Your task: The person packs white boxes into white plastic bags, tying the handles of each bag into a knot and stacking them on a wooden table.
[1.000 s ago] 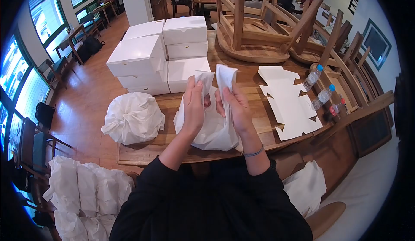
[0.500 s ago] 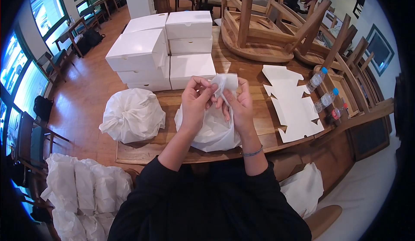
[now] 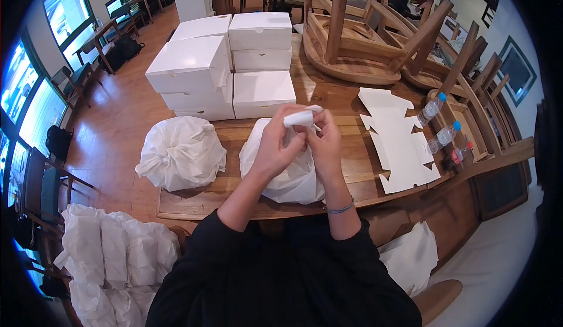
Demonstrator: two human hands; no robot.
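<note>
The left hand (image 3: 275, 150) and right hand (image 3: 325, 149) pinch the top of the bag (image 3: 294, 180). Left of the bag is 1 bundle (image 3: 180, 154); right of the bag, 1 card (image 3: 400, 144).

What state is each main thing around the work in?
Held bag: top bunched in fingers
Left hand: gripping bag top
Right hand: gripping bag top
Other bag: gathered closed
White boxes: stacked, lids shut
Carton blank: unfolded, flat
Blue-topped bottle: capped
Wooden chair: upturned
</note>
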